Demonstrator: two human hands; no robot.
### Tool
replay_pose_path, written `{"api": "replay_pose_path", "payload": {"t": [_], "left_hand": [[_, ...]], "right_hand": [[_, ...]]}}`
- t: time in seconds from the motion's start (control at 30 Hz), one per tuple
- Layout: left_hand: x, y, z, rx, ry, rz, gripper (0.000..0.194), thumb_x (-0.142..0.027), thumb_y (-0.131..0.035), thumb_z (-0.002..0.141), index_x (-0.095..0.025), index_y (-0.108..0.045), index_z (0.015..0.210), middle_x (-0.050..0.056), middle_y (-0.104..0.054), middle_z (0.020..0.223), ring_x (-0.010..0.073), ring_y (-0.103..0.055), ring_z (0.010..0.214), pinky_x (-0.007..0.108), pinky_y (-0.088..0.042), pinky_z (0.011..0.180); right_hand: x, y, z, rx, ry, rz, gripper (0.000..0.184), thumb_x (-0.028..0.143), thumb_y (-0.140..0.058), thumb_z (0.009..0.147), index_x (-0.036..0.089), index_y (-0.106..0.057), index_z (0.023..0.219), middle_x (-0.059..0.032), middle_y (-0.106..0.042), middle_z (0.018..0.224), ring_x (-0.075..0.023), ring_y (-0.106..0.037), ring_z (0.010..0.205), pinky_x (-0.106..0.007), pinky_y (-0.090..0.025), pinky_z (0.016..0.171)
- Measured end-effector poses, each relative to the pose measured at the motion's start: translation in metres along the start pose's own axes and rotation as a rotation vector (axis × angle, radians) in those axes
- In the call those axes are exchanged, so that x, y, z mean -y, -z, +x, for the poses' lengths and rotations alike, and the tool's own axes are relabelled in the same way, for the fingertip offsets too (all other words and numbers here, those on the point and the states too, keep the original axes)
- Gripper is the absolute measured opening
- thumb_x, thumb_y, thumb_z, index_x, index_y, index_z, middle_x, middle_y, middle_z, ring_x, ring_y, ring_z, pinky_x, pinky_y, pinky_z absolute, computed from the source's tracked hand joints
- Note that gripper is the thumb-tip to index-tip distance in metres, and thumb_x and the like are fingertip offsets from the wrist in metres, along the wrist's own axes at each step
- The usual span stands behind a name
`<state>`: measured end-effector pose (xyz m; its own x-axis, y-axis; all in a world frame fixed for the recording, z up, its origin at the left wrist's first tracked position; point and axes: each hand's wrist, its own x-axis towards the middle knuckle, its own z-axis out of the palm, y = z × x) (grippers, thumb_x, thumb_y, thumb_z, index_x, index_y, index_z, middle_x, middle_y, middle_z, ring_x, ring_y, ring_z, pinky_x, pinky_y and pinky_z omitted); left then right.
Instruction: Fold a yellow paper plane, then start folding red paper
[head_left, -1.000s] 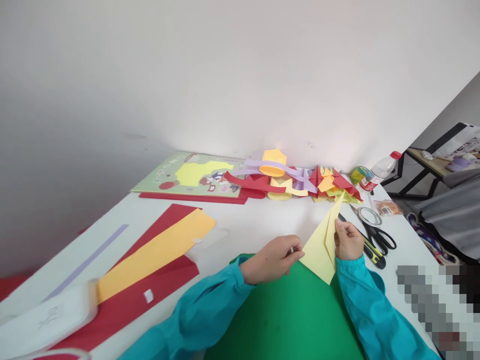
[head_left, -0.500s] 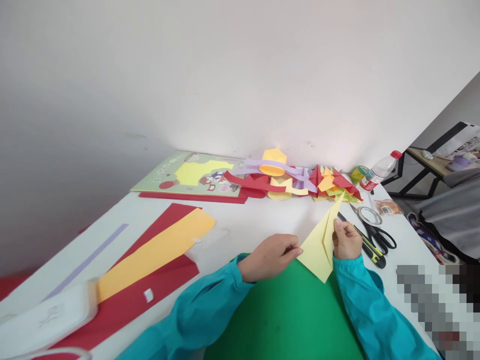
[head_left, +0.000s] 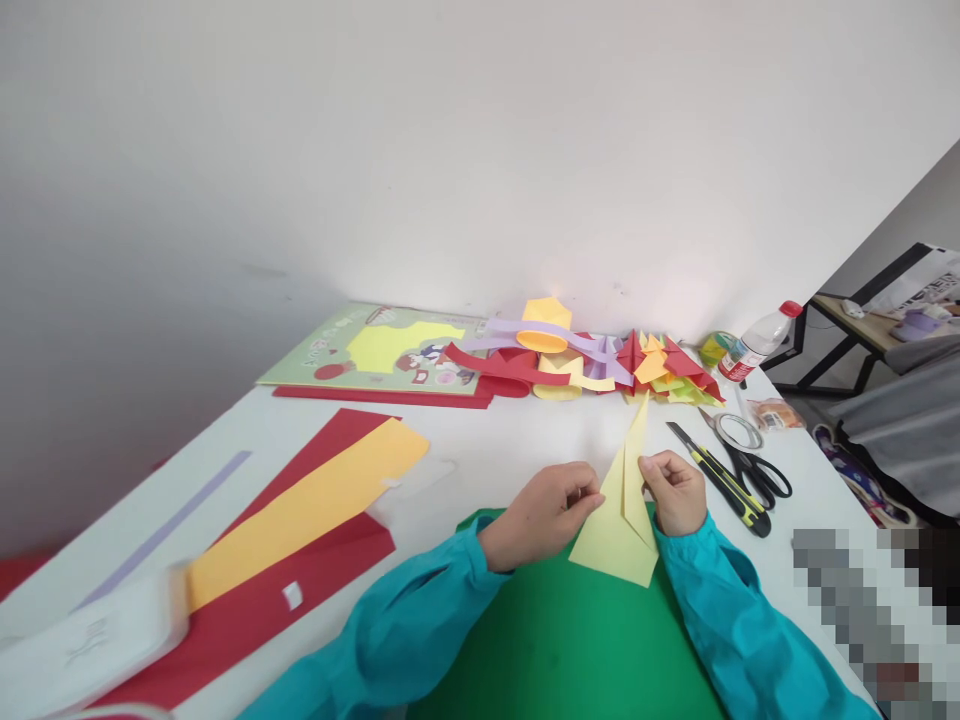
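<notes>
Right now I hold one piece of pale yellow paper [head_left: 611,530] between my two hands, over the far part of a green sheet [head_left: 577,640]. It is matte and plain, tall and narrow, rising to a sharp point at the far end and widening to a slanting edge nearest me. A long folded flap lies along its right side, ending in an angled corner. Whether its near edge touches the green sheet, I cannot tell.

The fingers of my left hand [head_left: 544,510] are closed in a pinch at its left edge; those of my right hand [head_left: 677,492] grip its right edge, thumb uppermost.

Counting the rest on the white tabletop [head_left: 517,440]: to my right are one black-and-yellow craft knife [head_left: 720,480], one pair of black-handled scissors [head_left: 759,475], one white ring [head_left: 739,431] and one red-capped bottle [head_left: 757,340]. To my left lie one orange strip [head_left: 307,510] over red paper [head_left: 262,625], one purple strip [head_left: 165,530] and one rounded white object [head_left: 97,635]. Against the wall [head_left: 465,150] are one light green illustrated sheet [head_left: 330,345] and a row of coloured paper shapes [head_left: 600,365], too overlapped for me to count, though one orange cup-like piece [head_left: 545,325] sits highest.
</notes>
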<state>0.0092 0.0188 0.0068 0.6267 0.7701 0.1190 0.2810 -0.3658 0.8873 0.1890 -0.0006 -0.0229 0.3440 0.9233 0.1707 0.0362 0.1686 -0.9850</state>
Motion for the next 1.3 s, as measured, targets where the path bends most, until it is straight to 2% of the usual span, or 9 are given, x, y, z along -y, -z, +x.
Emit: {"api": "replay_pose_path", "payload": {"t": [0.23,0.47,0.6,0.7,0.83,0.97,1.13,1.3], "left_hand": [[-0.002,-0.002,0.001,-0.122,0.064,-0.091,0.020,-0.035,-0.054,0.077,-0.017,-0.052,0.069,-0.004,-0.048,0.062,0.0092,-0.043,0.056,0.020,-0.034,0.049],[0.002,-0.003,0.001,-0.093,0.047,-0.114,0.036,-0.036,-0.049,0.079,-0.018,-0.035,0.051,-0.006,-0.035,0.052,0.0082,-0.033,0.051,0.022,-0.028,0.047],[0.000,0.000,0.001,-0.056,0.102,-0.223,0.033,-0.039,-0.049,0.079,-0.018,-0.040,0.055,-0.005,-0.040,0.053,0.0079,-0.036,0.050,0.022,-0.030,0.047],[0.000,0.002,0.001,-0.035,0.137,-0.319,0.032,-0.042,-0.050,0.077,-0.017,-0.045,0.059,-0.004,-0.045,0.056,0.0083,-0.040,0.050,0.022,-0.033,0.047],[0.000,0.002,0.002,-0.042,0.174,-0.367,0.035,-0.045,-0.053,0.075,-0.017,-0.044,0.056,-0.005,-0.044,0.052,0.0087,-0.043,0.048,0.022,-0.033,0.045],[0.000,0.005,0.002,-0.054,0.178,-0.298,0.038,-0.045,-0.049,0.078,-0.018,-0.042,0.052,-0.005,-0.044,0.045,0.0086,-0.043,0.045,0.021,-0.033,0.045],[-0.003,0.007,0.000,-0.105,0.046,-0.087,0.034,-0.037,-0.043,0.081,-0.019,-0.037,0.053,-0.006,-0.038,0.049,0.0082,-0.036,0.048,0.022,-0.030,0.048],[-0.004,0.006,-0.002,-0.167,-0.050,0.070,0.028,-0.029,-0.042,0.080,-0.019,-0.033,0.056,-0.005,-0.033,0.054,0.0095,-0.031,0.052,0.024,-0.026,0.051]], "right_hand": [[0.005,-0.004,-0.010,0.085,0.002,-0.073,0.029,0.042,-0.068,0.068,0.018,-0.058,0.056,0.0027,-0.055,0.043,-0.0082,-0.044,0.039,-0.020,-0.034,0.039],[0.005,-0.007,-0.016,0.172,-0.028,-0.106,0.028,0.043,-0.068,0.067,0.018,-0.059,0.057,0.0020,-0.056,0.044,-0.0088,-0.045,0.040,-0.021,-0.035,0.040],[0.007,-0.005,-0.015,0.235,-0.048,-0.079,0.027,0.044,-0.066,0.069,0.018,-0.061,0.062,0.0024,-0.057,0.046,-0.0099,-0.049,0.042,-0.021,-0.038,0.042],[0.008,-0.006,-0.015,0.234,-0.044,-0.041,0.026,0.043,-0.066,0.069,0.018,-0.062,0.065,0.0028,-0.057,0.047,-0.0106,-0.052,0.044,-0.021,-0.040,0.044],[0.007,-0.006,-0.016,0.231,0.006,-0.063,0.023,0.040,-0.067,0.069,0.018,-0.062,0.064,0.0017,-0.058,0.047,-0.0106,-0.051,0.044,-0.022,-0.040,0.045],[0.004,-0.003,-0.011,0.218,0.034,-0.087,0.023,0.040,-0.066,0.070,0.018,-0.062,0.063,0.0011,-0.058,0.046,-0.0116,-0.052,0.043,-0.023,-0.040,0.043],[0.000,0.000,-0.008,0.304,0.017,-0.084,0.023,0.039,-0.066,0.071,0.018,-0.061,0.064,0.0007,-0.060,0.047,-0.0121,-0.053,0.043,-0.024,-0.043,0.044],[0.000,-0.002,-0.012,0.289,0.002,-0.042,0.021,0.037,-0.066,0.071,0.018,-0.062,0.065,0.0015,-0.060,0.048,-0.0113,-0.054,0.043,-0.023,-0.042,0.045]]}}
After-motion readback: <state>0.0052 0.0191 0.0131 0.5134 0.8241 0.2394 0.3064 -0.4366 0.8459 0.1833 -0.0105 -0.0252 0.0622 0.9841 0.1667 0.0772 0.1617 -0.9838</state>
